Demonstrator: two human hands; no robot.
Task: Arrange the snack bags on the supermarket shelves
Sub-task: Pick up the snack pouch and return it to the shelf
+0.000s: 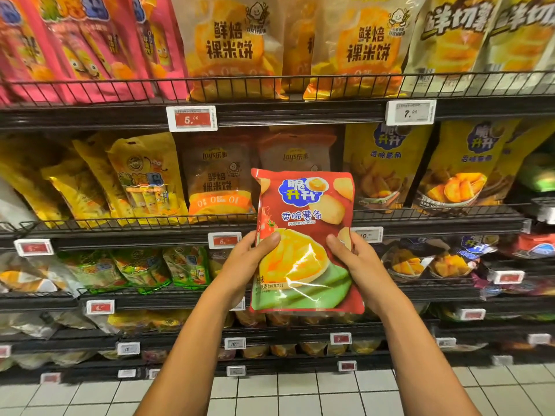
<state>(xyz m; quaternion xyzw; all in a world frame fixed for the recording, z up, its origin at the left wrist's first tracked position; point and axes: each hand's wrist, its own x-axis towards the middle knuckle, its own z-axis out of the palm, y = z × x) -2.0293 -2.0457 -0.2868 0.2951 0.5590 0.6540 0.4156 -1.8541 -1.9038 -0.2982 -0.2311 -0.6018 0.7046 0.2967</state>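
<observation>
Your left hand [244, 259] and right hand [359, 262] clamp the red potato-stick bag [304, 235] by its two side edges, thumbs curled over the printed front and the remaining fingers hidden behind it. You hold the bag upright, label toward you, with both grips on its lower half, so most of the bag rises above your hands. It hangs in the air in front of the shelving, touching no shelf.

Directly behind the bag's upper half, the middle shelf [435, 228] carries two brown rice-cracker bags [219, 178] behind a wire rail. Left of the bag on that shelf, yellow snack bags [144, 178] lean to one side. Right of the bag, yellow potato-stick bags [387, 163] stand upright.

Above the bag, the top shelf [270, 112] holds pink bags [81, 46] at left, orange rice-cracker bags [234, 46] in the centre and pale chip bags [456, 37] at right. A red price tag [192, 118] and a white price tag [410, 112] clip to its front edge.

Below and left of the bag, green snack bags [141, 268] lie on a lower shelf. A white tiled floor [300, 394] lies below the bag.
</observation>
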